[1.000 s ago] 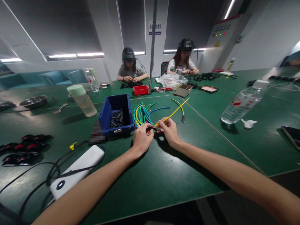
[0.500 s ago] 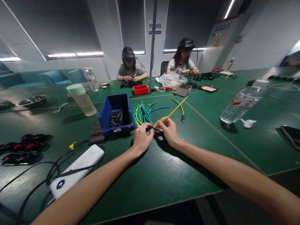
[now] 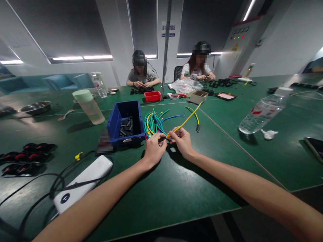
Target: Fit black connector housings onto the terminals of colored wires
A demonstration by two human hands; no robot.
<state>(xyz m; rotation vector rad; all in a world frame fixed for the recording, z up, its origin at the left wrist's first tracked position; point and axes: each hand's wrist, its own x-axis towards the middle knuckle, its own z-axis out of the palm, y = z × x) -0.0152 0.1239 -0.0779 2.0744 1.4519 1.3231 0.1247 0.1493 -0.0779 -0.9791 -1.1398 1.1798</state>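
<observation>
Over the green table (image 3: 176, 188) my left hand (image 3: 153, 150) pinches a small black connector piece (image 3: 163, 138) at its fingertips. My right hand (image 3: 182, 141) grips the near end of a yellow wire (image 3: 188, 119), which rises away to the upper right. The two hands meet tip to tip, wire end against the black piece. Just behind them lies a bundle of green, blue and yellow wires (image 3: 153, 122). A blue bin (image 3: 124, 122) holding several black parts stands to the left of the bundle.
A white power bank (image 3: 83, 183) with black cables lies near left. A pale green cup (image 3: 88, 107), a tilted water bottle (image 3: 262, 111), a phone (image 3: 315, 148), and black-red parts (image 3: 25, 158) ring the area. Two people work at the far side by a pole (image 3: 165, 53).
My hands stay almost in place, fingers shifting slightly at the wire end. The view has tilted a little.
</observation>
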